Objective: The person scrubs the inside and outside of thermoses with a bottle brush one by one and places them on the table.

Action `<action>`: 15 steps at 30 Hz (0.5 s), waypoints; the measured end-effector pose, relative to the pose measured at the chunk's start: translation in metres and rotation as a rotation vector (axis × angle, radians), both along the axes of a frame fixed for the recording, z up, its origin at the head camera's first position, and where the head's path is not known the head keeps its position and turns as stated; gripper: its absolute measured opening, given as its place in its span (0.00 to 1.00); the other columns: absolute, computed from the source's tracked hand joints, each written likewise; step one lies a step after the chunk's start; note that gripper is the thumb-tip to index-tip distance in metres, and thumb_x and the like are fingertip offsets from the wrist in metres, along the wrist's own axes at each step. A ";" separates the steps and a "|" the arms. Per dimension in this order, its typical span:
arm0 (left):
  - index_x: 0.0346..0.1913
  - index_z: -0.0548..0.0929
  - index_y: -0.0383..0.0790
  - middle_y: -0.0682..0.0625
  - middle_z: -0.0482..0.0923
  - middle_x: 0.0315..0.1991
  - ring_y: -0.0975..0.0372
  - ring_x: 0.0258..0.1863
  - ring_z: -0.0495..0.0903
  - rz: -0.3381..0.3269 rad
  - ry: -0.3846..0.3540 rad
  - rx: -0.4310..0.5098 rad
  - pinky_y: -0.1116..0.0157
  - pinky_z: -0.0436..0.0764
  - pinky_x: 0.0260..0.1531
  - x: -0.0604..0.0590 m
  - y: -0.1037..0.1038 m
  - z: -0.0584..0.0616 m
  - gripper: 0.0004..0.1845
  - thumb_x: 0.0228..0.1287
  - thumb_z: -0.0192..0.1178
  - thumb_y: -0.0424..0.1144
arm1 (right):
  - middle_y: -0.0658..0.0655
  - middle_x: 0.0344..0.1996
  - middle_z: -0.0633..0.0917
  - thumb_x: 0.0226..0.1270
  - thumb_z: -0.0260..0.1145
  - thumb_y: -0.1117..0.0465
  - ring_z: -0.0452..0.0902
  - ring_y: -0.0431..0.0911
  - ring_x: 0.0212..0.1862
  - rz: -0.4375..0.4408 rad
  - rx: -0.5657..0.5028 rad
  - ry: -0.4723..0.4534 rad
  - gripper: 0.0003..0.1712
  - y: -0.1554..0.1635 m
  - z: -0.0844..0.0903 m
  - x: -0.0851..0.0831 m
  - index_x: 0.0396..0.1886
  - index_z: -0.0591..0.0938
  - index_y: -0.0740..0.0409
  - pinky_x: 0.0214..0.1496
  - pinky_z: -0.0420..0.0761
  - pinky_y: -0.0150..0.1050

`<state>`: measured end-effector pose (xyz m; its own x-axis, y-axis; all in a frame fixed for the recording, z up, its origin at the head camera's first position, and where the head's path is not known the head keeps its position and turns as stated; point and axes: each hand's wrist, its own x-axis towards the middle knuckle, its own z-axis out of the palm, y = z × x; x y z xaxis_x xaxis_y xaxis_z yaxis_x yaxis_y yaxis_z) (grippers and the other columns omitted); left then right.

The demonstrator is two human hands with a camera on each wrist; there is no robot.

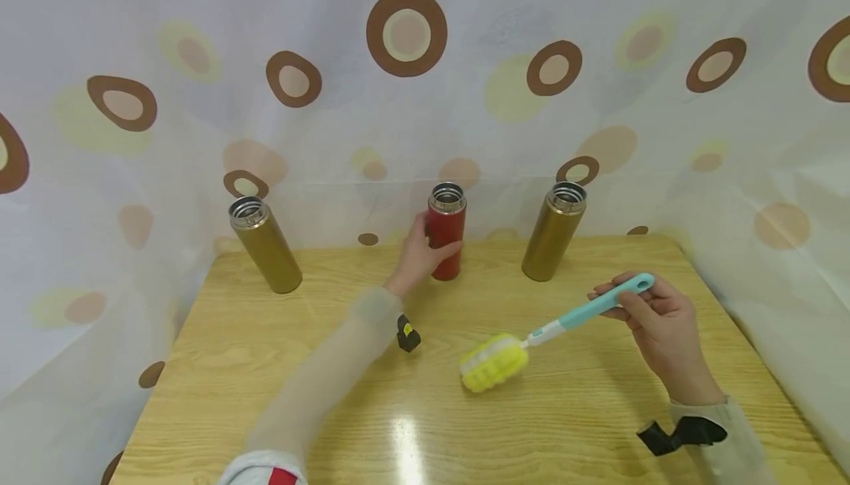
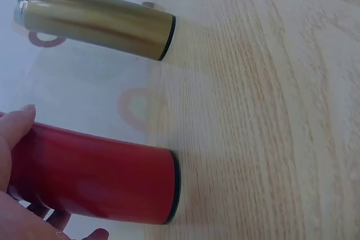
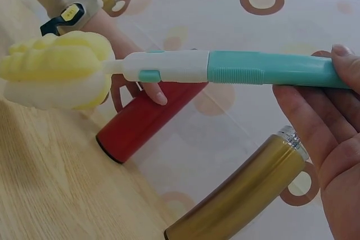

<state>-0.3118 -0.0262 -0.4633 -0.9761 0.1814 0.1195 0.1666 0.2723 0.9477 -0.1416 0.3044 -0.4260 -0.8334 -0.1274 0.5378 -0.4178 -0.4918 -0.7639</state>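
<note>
Gripping the red flask (image 1: 446, 240) with the left hand (image 1: 417, 256), fingers curling round its body as it is standing upright at the back middle of the table (image 1: 265, 396), lid off. Holding the bottle brush (image 1: 551, 331) in the right hand (image 1: 654, 322), fingers pinching the teal handle, yellow sponge head hovering just over the table, well apart from the flask. Flanking the red one: a gold flask (image 1: 265, 245) at left, another gold flask (image 1: 554, 230) at right, both standing open-mouthed against the spotted curtain (image 1: 405, 31).
</note>
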 end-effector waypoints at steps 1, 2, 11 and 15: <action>0.75 0.62 0.38 0.41 0.71 0.71 0.49 0.71 0.71 0.005 -0.003 0.006 0.50 0.70 0.72 0.001 0.000 0.000 0.41 0.65 0.74 0.41 | 0.70 0.47 0.89 0.76 0.42 0.85 0.88 0.59 0.51 0.001 -0.001 0.002 0.17 0.000 0.000 0.000 0.55 0.74 0.86 0.51 0.87 0.47; 0.75 0.62 0.38 0.41 0.72 0.70 0.49 0.71 0.71 0.011 -0.005 0.012 0.50 0.71 0.72 0.001 0.001 0.000 0.41 0.65 0.73 0.41 | 0.70 0.47 0.89 0.76 0.42 0.85 0.88 0.59 0.51 0.002 -0.003 0.004 0.17 0.000 0.000 0.001 0.55 0.74 0.86 0.52 0.87 0.47; 0.73 0.66 0.40 0.41 0.75 0.68 0.49 0.69 0.73 0.044 0.000 0.018 0.50 0.73 0.71 0.011 0.000 0.003 0.39 0.64 0.75 0.40 | 0.72 0.48 0.88 0.76 0.40 0.86 0.88 0.60 0.52 0.023 -0.026 0.039 0.18 0.002 0.003 0.000 0.57 0.72 0.88 0.52 0.87 0.48; 0.73 0.67 0.39 0.41 0.75 0.68 0.48 0.69 0.74 0.029 -0.006 0.013 0.50 0.73 0.70 0.021 -0.001 0.005 0.40 0.62 0.76 0.40 | 0.72 0.48 0.88 0.76 0.40 0.86 0.88 0.60 0.52 0.016 -0.032 0.030 0.19 0.003 0.005 0.001 0.57 0.73 0.87 0.52 0.87 0.48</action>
<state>-0.2904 -0.0271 -0.4588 -0.9816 0.1517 0.1158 0.1532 0.2641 0.9522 -0.1403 0.3071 -0.4214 -0.8149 -0.1229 0.5664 -0.4319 -0.5228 -0.7349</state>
